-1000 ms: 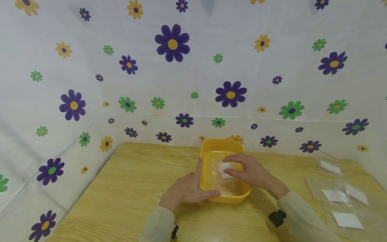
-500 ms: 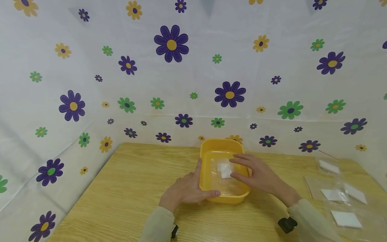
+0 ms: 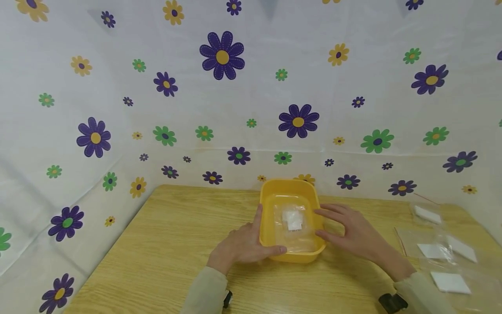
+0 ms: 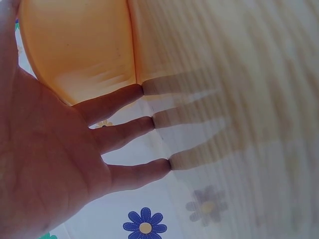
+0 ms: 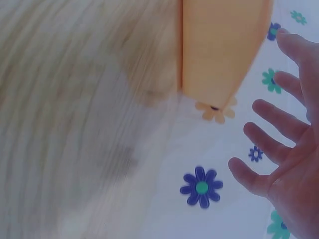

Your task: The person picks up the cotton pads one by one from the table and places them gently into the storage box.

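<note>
A yellow plastic basin (image 3: 292, 260) stands on the table, longer side running away from me. Inside it lies a clear plastic bag (image 3: 286, 244) with a small white folded piece (image 3: 294, 220) in it. My left hand (image 3: 243, 246) rests along the basin's left wall, thumb at the near left corner of the rim. In the left wrist view its straight fingers (image 4: 129, 134) reach down to the tabletop beside the yellow wall. My right hand (image 3: 353, 231) is at the basin's right side, fingers spread and holding nothing; the right wrist view shows its fingers (image 5: 279, 119) apart from the wall.
On the right of the wooden table (image 3: 188, 222) lie several clear bags with white pieces, among them a near white piece (image 3: 450, 282) and a far white piece (image 3: 427, 215). A white flowered cloth (image 3: 251, 96) hangs behind and to the left.
My right hand has moved right, from over the white piece inside the basin to outside its right rim. The bag stays in the basin; my left hand has not moved.
</note>
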{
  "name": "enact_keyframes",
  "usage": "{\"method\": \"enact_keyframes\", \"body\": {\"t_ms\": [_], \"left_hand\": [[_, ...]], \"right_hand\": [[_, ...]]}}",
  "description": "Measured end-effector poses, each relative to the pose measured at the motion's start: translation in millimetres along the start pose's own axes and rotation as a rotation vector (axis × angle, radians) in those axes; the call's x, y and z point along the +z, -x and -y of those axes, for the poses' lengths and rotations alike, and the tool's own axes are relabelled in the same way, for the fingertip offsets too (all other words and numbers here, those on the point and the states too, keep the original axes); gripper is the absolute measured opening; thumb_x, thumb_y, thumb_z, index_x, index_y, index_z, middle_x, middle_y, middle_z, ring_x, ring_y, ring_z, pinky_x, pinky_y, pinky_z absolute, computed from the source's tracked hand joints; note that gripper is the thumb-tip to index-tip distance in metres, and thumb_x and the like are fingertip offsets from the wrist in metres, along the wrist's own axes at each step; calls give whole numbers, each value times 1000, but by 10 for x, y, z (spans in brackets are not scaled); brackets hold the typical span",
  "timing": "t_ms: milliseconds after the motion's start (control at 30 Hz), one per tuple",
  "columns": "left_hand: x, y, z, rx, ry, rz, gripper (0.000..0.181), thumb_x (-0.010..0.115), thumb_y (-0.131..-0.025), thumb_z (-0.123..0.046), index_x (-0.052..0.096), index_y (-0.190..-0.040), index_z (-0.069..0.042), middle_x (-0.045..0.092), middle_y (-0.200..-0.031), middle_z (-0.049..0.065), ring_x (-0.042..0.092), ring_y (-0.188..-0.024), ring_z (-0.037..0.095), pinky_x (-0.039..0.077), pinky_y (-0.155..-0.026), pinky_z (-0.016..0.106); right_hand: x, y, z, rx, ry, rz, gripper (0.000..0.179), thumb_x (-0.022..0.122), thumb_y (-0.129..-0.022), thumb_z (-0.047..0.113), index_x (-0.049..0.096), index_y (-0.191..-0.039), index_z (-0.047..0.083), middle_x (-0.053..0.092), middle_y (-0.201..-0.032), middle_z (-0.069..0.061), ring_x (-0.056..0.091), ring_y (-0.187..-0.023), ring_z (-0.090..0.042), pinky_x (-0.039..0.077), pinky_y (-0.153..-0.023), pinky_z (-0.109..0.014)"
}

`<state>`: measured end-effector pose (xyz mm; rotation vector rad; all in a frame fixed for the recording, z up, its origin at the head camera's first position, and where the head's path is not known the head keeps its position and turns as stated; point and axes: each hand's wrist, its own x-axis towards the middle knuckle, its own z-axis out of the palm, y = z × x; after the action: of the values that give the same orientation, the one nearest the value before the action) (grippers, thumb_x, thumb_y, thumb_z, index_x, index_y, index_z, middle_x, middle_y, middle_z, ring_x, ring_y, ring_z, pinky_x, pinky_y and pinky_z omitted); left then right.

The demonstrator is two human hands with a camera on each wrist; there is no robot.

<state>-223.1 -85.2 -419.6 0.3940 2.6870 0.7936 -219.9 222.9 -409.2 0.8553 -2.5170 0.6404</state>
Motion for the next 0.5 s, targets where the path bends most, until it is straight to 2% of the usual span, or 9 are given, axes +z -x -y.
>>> {"method": "enact_keyframes", "body": {"t_ms": [200,300,367,433,500], "left_hand": [[-16,14,-4,3,0,-3,131,66,-76,-83,-15,-164,-29,66,-128,11,62,-90,17,55,-96,51],[-22,16,-4,3,4,1,131,66,-76,-82,-15,-164,-28,68,-119,8,61,-86,17,56,-95,51],[-24,14,-5,3,8,6,131,66,-77,-82,-15,-164,-28,67,-112,5,61,-84,16,56,-95,50],[-25,12,-5,5,8,11,131,66,-77,-83,-15,-164,-28,67,-109,3,61,-83,15,56,-94,49],[-27,12,0,15,6,9,132,66,-76,-83,-16,-164,-29,68,-111,4,61,-84,15,55,-95,51]], "right_hand": [[-164,162,-40,52,20,-33,49,86,-83,25,72,-128,15,70,-131,-13,66,-117,-39,55,-91,-62],[-271,254,-76,87,43,-42,50,86,-83,26,71,-130,18,70,-131,-11,65,-118,-36,55,-91,-56],[-350,330,-115,110,59,-59,51,87,-82,25,70,-130,20,70,-131,-10,65,-117,-34,54,-97,-37],[-428,406,-160,115,73,-83,53,88,-81,23,70,-131,21,71,-129,-8,64,-116,-29,47,-100,-18],[-505,487,-220,120,68,-114,55,89,-79,21,70,-131,22,71,-127,-7,61,-121,-13,35,-97,-3]]}}
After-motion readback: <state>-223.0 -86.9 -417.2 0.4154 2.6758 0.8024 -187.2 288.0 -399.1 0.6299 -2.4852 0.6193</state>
